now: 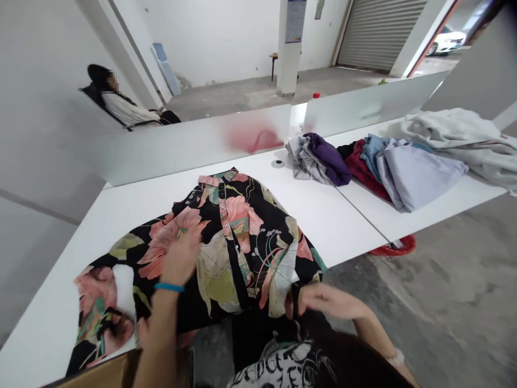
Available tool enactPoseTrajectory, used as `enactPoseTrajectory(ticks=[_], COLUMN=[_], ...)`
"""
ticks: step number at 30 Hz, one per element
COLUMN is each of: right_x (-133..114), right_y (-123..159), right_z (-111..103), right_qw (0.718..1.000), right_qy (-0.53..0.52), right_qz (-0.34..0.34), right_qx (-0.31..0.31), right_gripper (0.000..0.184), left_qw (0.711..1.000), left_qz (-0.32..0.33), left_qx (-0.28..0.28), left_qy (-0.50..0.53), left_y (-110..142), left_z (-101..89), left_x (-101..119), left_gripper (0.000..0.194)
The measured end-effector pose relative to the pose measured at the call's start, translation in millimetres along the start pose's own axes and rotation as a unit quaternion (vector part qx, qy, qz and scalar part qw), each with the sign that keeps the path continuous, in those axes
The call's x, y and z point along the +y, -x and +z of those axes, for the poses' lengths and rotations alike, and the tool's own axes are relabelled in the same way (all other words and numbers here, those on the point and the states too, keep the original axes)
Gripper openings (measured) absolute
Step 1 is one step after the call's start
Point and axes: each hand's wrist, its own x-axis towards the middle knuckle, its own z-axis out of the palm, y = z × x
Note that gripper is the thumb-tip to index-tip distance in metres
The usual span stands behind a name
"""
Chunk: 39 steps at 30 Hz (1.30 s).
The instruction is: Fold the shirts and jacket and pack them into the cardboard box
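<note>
A black long-sleeved shirt [258,245] with large pink and green flowers lies spread on the white table, its collar toward the far side. Its buttoned front faces up, and the lower part reaches the table's near edge. My left hand [181,256], with a blue band at the wrist, is over the left half of the shirt, fingers extended and somewhat blurred. One sleeve stretches out left and bends toward me. Beside the shirt's lower right edge is my right hand [331,300], fingers stretched toward the cloth; whether the fingertips touch it I cannot tell.
Crumpled grey and purple garments [319,159], a lavender cloth [420,172] and a whitish pile [456,129] lie to the right. A frosted divider [194,143] runs along the back. Below the table is a red basket [410,245]. A person [129,110] sits beyond the divider.
</note>
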Motion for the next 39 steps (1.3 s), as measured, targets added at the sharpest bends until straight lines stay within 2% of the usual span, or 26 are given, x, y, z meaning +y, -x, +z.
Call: enactPoseTrajectory(ticks=[1,3,4,7,11,13,15,17,19,23,25,26,28,32,34,36,39], right_x=[8.2,25.7,33.8,50.3,51.9,50.4,52.6,57.6,59.9,40.5,21.6,11.9,-5.0,-26.4,-34.8,-43.4,-53.3], right_y=[-0.4,4.0,8.6,26.7,39.2,34.3,23.6,10.9,-1.5,-28.5,-46.9,-57.7,-81.9,-139.5,-174.4,-213.3,-273.0], right_z=[-4.3,-12.4,-15.7,-22.7,-32.1,-39.5,-52.5,-76.1,-112.0,-191.8,-212.9,-215.8,-208.5,-171.6,-155.5,-142.2,-122.1], right_qw=[0.997,0.974,0.964,0.938,0.886,0.88,0.884,0.883,0.871,0.819,0.797,0.788,0.775,0.777,0.776,0.776,0.786], right_qy=[-0.005,-0.021,-0.024,0.021,0.109,0.175,0.273,0.352,0.395,0.435,0.452,0.469,0.507,0.566,0.586,0.593,0.585], right_qz=[0.03,0.081,0.092,0.121,0.123,0.086,0.052,0.041,0.049,0.057,0.054,0.048,0.034,0.004,-0.018,-0.041,-0.047], right_qx=[0.072,0.21,0.249,0.324,0.434,0.432,0.376,0.308,0.287,0.37,0.397,0.396,0.376,0.277,0.231,0.21,0.196], right_gripper=[0.051,0.055,0.056,0.05,0.043,0.043,0.043,0.044,0.044,0.037,0.038,0.041,0.042,0.035,0.037,0.042,0.045], left_qw=[0.998,0.997,0.997,0.997,0.997,0.997,0.997,0.997,0.997,0.998,0.998,0.998,0.999,0.997,0.997,0.997,0.994], left_qz=[0.035,0.016,0.002,-0.019,-0.01,-0.005,-0.002,0.0,0.004,0.014,0.019,0.019,0.017,0.012,-0.015,-0.053,-0.105], left_qx=[-0.045,-0.077,-0.078,-0.059,-0.058,-0.058,-0.053,-0.046,-0.039,-0.04,-0.045,-0.046,-0.045,-0.031,0.008,0.036,0.027], left_qy=[-0.003,-0.015,-0.024,-0.043,-0.047,-0.052,-0.058,-0.061,-0.061,-0.052,-0.04,-0.033,-0.014,0.064,0.077,0.044,-0.018], left_y=[4.3,16.3,22.2,34.1,39.1,40.6,42.1,42.8,42.0,36.8,35.1,34.9,34.7,17.0,-7.8,-40.3,-85.1], left_z=[13.5,38.9,48.9,64.3,63.1,61.6,61.8,63.0,64.1,65.0,65.4,65.2,63.2,46.7,33.9,23.2,18.2], left_x=[29.4,72.0,84.3,92.5,80.6,78.3,78.3,78.9,79.1,83.0,88.0,90.8,95.4,90.4,77.3,57.7,22.8], left_gripper=[0.048,0.053,0.056,0.061,0.062,0.063,0.063,0.063,0.062,0.06,0.06,0.06,0.061,0.056,0.049,0.044,0.04])
